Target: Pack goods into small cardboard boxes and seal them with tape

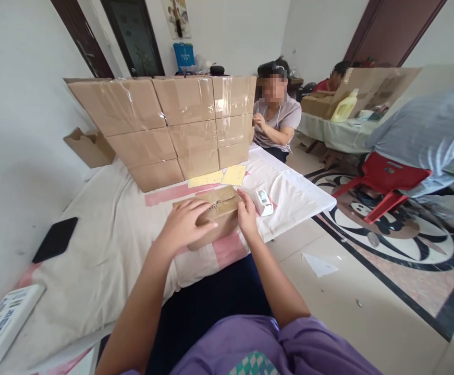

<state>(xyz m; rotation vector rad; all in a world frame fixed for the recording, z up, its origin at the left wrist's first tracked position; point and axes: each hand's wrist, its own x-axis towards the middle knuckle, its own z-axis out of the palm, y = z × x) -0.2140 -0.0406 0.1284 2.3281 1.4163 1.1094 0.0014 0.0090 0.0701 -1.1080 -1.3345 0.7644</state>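
A small brown cardboard box (217, 229) sits on the cloth-covered table right before me, with clear tape on its top and a ragged dark line along the top seam. My left hand (183, 224) grips its left side, fingers stretched over the top and thumb on the near side. On the right end, my right hand (247, 212) holds the box with fingers near the top edge. Yellow cards (206, 178) with small dark dots lie just behind the box. A small white device with a screen (265, 202) stands to the right of my right hand.
Behind the box rises a stack of taped cartons (191, 125). An open carton (89, 146), a dark flat pad (56, 239) and a white printed box (8, 323) lie leftward. A co-worker (275, 114) sits beyond; another sits on a red chair (387, 177).
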